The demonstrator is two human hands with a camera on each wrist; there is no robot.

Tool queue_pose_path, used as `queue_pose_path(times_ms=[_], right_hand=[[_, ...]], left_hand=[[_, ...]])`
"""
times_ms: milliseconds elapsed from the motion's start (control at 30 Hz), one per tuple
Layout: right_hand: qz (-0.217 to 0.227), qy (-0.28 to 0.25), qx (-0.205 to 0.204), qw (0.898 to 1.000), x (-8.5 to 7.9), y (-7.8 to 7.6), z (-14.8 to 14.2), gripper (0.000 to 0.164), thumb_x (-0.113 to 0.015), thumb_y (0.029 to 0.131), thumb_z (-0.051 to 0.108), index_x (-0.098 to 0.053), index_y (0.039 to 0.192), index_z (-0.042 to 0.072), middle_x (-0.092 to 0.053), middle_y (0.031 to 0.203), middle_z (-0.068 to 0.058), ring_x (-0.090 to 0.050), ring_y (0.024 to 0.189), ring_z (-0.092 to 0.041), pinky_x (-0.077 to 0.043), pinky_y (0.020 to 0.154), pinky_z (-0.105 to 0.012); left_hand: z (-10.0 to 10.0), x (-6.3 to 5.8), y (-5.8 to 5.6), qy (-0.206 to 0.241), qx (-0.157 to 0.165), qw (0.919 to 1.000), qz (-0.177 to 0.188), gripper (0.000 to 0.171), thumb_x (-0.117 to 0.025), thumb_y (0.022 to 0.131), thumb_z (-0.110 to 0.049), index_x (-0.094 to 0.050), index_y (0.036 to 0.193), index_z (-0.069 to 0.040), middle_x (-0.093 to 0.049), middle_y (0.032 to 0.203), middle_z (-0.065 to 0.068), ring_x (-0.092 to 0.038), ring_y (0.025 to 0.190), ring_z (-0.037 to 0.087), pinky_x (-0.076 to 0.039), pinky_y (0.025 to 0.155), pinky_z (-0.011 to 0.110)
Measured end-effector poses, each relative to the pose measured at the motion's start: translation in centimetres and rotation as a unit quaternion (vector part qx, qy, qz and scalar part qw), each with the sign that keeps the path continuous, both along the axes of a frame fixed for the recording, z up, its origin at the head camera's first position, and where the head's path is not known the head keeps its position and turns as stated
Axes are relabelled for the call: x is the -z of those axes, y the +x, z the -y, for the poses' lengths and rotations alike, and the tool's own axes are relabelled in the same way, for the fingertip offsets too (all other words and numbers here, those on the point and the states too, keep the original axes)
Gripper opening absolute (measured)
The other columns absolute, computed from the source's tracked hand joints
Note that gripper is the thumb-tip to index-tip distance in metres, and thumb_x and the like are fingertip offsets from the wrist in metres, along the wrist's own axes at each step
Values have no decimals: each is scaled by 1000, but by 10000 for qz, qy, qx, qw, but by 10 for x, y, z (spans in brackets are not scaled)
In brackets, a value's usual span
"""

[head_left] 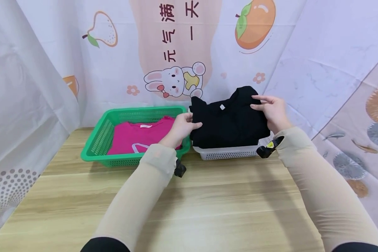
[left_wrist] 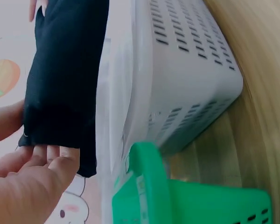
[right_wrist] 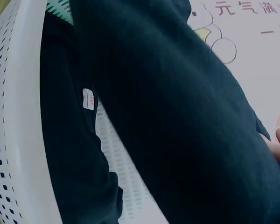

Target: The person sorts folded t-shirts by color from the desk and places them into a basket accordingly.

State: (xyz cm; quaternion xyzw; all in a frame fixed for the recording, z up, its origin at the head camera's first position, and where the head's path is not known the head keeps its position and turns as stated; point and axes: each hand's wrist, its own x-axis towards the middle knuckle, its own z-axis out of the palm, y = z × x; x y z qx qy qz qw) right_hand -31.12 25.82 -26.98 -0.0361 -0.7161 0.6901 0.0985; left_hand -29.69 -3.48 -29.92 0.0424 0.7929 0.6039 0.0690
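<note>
A folded black shirt [head_left: 230, 124] with a small white neck label is held above the white basket [head_left: 230, 153]. At its left edge my left hand [head_left: 180, 128] grips it, fingers tucked under the fold and thumb on the other side, as the left wrist view shows. My right hand [head_left: 273, 111] pinches the opposite edge near the top; in the right wrist view the shirt hides most of that hand. Below the held shirt, a second black garment [right_wrist: 72, 135] with a white label lies inside the white basket.
Left of the white basket stands a green basket [head_left: 89, 148] with a folded pink shirt [head_left: 126, 134] in it. Both stand on a wooden table [head_left: 208, 203], close together. A printed curtain [head_left: 113, 77] hangs right behind them.
</note>
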Motion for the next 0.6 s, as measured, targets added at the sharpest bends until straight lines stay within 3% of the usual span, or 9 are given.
queue_pose_path(times_ms=[100, 233, 400, 500, 600], right_hand=[[29, -147, 216, 9997, 5, -2, -1, 38, -73, 83, -7, -81, 89, 29, -64, 96, 10, -64, 78, 2, -52, 68, -12], [145, -267, 465, 9985, 9, -6, -2, 38, -73, 83, -7, -81, 92, 28, -63, 107, 6, -62, 81, -1, -51, 68, -12], [232, 13, 720, 9971, 12, -13, -1, 38, -74, 83, -4, -79, 103, 28, -53, 137, -2, -55, 103, -5, -48, 76, -11], [185, 33, 889, 9959, 15, -17, -3, 39, -74, 83, -5, -79, 107, 25, -55, 134, 0, -55, 105, -4, -47, 78, -11], [155, -86, 1055, 9943, 20, -19, -6, 39, -74, 82, -7, -79, 105, 24, -62, 120, 4, -61, 93, 0, -49, 74, -11]], left_hand=[[-4, 3, -1, 281, -29, 9996, -39, 45, -65, 95, -7, -56, 139, -4, -62, 132, 17, -58, 125, 28, -45, 109, 40], [-7, 6, -4, 364, -479, 9980, -210, 47, -68, 93, -8, -57, 138, -3, -64, 129, 16, -59, 123, 26, -49, 105, 39], [-11, 11, -7, 248, -1045, 9937, -309, 44, -72, 91, -13, -62, 133, -5, -66, 125, 14, -60, 120, 25, -51, 102, 38], [-15, 16, -10, 18, -1301, 9903, -479, 41, -73, 90, -16, -66, 129, -6, -69, 121, 13, -61, 117, 24, -52, 99, 37], [-20, 21, -12, -249, -1423, 9877, -597, 39, -73, 91, -19, -67, 128, -8, -71, 119, 12, -63, 115, 25, -54, 97, 37]])
